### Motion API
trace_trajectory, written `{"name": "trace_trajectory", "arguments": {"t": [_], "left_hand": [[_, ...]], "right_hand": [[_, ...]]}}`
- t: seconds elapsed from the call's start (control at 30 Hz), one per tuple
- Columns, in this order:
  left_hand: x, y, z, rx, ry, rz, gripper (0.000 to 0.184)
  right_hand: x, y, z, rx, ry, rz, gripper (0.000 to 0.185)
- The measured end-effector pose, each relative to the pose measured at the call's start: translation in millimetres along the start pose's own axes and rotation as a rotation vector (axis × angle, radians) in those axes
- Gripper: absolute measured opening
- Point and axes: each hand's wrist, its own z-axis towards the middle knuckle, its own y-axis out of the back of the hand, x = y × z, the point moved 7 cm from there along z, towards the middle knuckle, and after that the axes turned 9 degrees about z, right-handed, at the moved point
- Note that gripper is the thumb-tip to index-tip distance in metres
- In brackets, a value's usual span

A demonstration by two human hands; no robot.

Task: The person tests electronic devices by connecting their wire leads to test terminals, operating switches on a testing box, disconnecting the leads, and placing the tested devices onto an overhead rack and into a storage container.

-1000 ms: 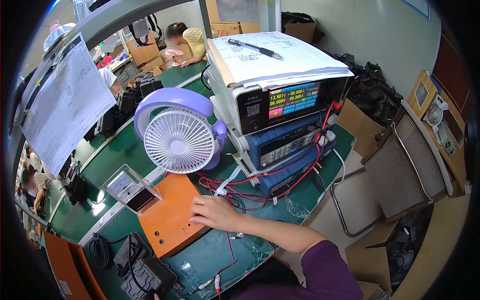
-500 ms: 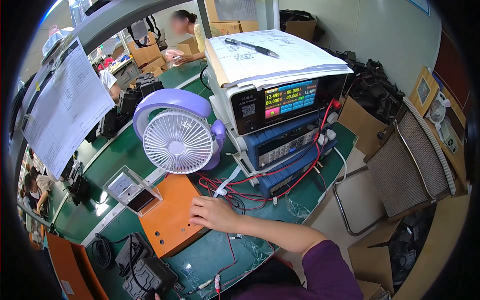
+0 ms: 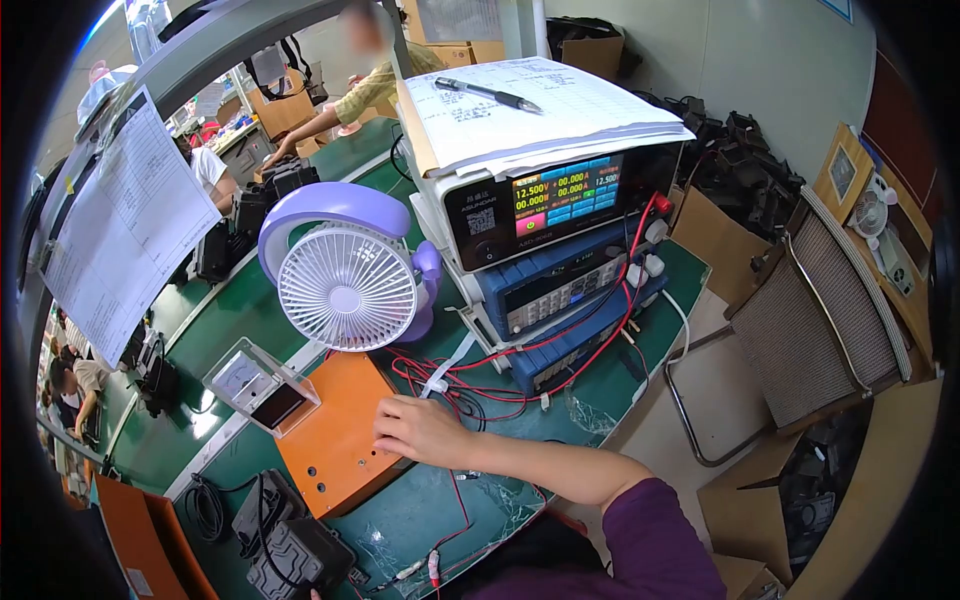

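My right hand [image 3: 425, 430] rests on the right edge of an orange box [image 3: 335, 440], its fingers curled and together over the top face. Whatever those fingertips may hold is hidden. On the box's far left part stands a panel meter in a clear stand [image 3: 262, 388]. Only a fingertip of my left hand [image 3: 315, 595] shows at the bottom edge, by a dark ribbed case [image 3: 295, 550] with a black cable. Red and black leads [image 3: 435, 375] lie tangled behind my right hand. A thin red lead with a connector [image 3: 433, 568] runs down in front of the box.
A purple fan [image 3: 345, 285] stands behind the box. To its right are stacked bench instruments [image 3: 550, 285], a lit power supply [image 3: 565, 200] on top under papers and a pen [image 3: 488, 95]. A hanging sheet [image 3: 130, 230], a chair [image 3: 815, 310] and co-workers [image 3: 370, 75] surround the bench.
The view has shifted slightly. My right hand stays on the orange box. Across the bench, a co-worker has leaned and stretched an arm leftward toward dark items.
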Motion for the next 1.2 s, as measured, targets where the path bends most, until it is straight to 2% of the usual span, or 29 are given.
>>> {"name": "trace_trajectory", "arguments": {"t": [0.3,0.5,0.7,0.83,0.87,0.93,0.97,1.03,1.1,1.2], "left_hand": [[4,-3,-4,-0.027,-0.016,-0.037,0.027],[4,-2,-4,-0.027,-0.009,-0.042,0.027],[8,-4,-6,-0.056,-0.022,-0.059,0.026],[1,-3,-3,-0.054,-0.079,0.073,0.025],[8,-6,-5,-0.009,0.124,-0.098,0.024],[31,-17,-27,-0.104,0.265,-0.306,0.029],[9,-5,-5,0.109,0.046,0.112,0.042],[12,-2,-3,0.138,0.081,0.088,0.049],[18,-5,-7,0.147,0.152,0.069,0.048],[18,-6,-7,0.132,0.142,0.018,0.044]], "right_hand": [[5,0,-1,0.018,0.028,-0.067,0.015],[4,4,-1,0.114,0.005,0.003,0.015],[11,10,0,0.244,-0.023,0.029,0.030],[9,5,-2,0.295,0.009,-0.025,0.036],[12,9,-1,0.272,0.048,-0.025,0.032],[15,9,-1,0.274,0.076,-0.050,0.030],[16,8,1,0.302,0.059,-0.072,0.030],[20,8,4,0.333,0.032,-0.091,0.030],[16,9,3,0.342,0.002,-0.121,0.032],[16,8,4,0.349,-0.028,-0.098,0.032]]}}
